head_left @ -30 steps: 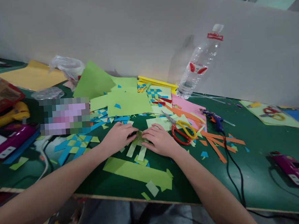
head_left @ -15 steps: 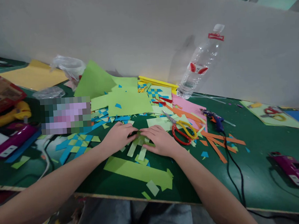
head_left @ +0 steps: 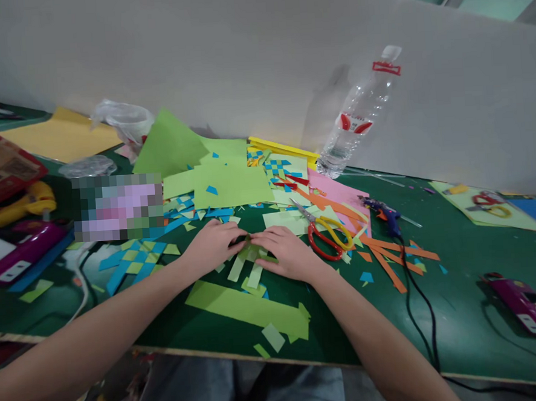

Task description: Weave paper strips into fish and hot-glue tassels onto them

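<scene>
Pale green paper strips lie at the middle of the work, their loose ends reaching out from beneath the fingers toward the near side of the table. The left hand has its fingers bent, thumb and fingertips drawn together at the strips' far end. The right hand lies lower, fingers stretched over the same spot and nearly meeting the left ones. The fingers cover the join, so I cannot tell whether either hand pinches the paper or only presses it.

The paper looks light and thin, firm enough to stay flat but likely to crease under a hard squeeze. Narrow strips should slide easily; the best hold is probably a fingertip near the far end, the loose ends left alone.

Just nearer the person, a wide green band lies close to the table's front edge. Scissors rest beside the right hand, limiting its sideways room. Beyond the left forearm sits blue-and-green woven paper; green sheets lie past the fingertips. Farther right are orange strips and a glue gun, its black cord trailing over the front edge. The widest stretch of green tabletop lies beyond that cord.
</scene>
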The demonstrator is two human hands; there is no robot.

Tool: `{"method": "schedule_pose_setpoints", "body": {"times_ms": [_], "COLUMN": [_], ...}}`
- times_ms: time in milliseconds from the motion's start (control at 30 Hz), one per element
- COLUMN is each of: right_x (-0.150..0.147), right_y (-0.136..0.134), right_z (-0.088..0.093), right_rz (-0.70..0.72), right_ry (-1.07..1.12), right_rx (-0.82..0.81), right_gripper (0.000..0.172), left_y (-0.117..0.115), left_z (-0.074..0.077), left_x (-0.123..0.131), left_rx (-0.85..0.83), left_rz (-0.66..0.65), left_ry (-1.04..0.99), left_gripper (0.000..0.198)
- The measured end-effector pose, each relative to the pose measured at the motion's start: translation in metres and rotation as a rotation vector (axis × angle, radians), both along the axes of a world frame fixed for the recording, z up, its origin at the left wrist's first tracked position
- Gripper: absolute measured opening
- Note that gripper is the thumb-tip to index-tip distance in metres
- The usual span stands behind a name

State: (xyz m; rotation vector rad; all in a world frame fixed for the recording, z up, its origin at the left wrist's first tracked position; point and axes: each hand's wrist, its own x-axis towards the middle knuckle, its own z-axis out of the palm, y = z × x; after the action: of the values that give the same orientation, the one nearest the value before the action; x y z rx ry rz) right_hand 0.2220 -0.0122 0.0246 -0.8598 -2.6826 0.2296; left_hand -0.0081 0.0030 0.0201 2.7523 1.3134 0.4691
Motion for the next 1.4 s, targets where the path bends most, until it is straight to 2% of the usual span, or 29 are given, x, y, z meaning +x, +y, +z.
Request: {"method": "schedule_pose_setpoints", "body": {"times_ms": [200, 533, 800, 1133, 1400], "right_x": [0.0004, 0.0004, 0.0012, -0.0028, -0.0033], "right_y": [-0.0009, 0.0004, 0.0002, -0.0029, -0.0029], "right_z": [0.0005, 0.0018, 0.0046, 0.0003, -0.0019], "right_rz": [-0.026, -0.005, 0.0, -0.012, -0.02], "right_ry": [0.05, 0.024, 0.026, -0.049, -0.038], "right_rx": [-0.029, -0.057, -0.084, 0.046, 0.05], "right_gripper": [0.048, 0.042, 0.044, 0.042, 0.041], "left_y": [0.0003, 0.0002, 0.0006, 0.001, 0.0001], "left_z": [0.0007, 0.0, -0.0024, -0.0014, -0.0009], "left_x": [-0.0003, 0.0006, 0.0, -0.0003, 0.0002], "left_rx": [-0.001, -0.032, -0.03, -0.041, -0.046], "left_rz": [-0.002, 0.006, 0.001, 0.0, 0.03], "left_ry": [0.027, 0.051, -0.006, -0.024, 0.026], "left_gripper": [0.021, 0.021, 0.021, 0.023, 0.023]}}
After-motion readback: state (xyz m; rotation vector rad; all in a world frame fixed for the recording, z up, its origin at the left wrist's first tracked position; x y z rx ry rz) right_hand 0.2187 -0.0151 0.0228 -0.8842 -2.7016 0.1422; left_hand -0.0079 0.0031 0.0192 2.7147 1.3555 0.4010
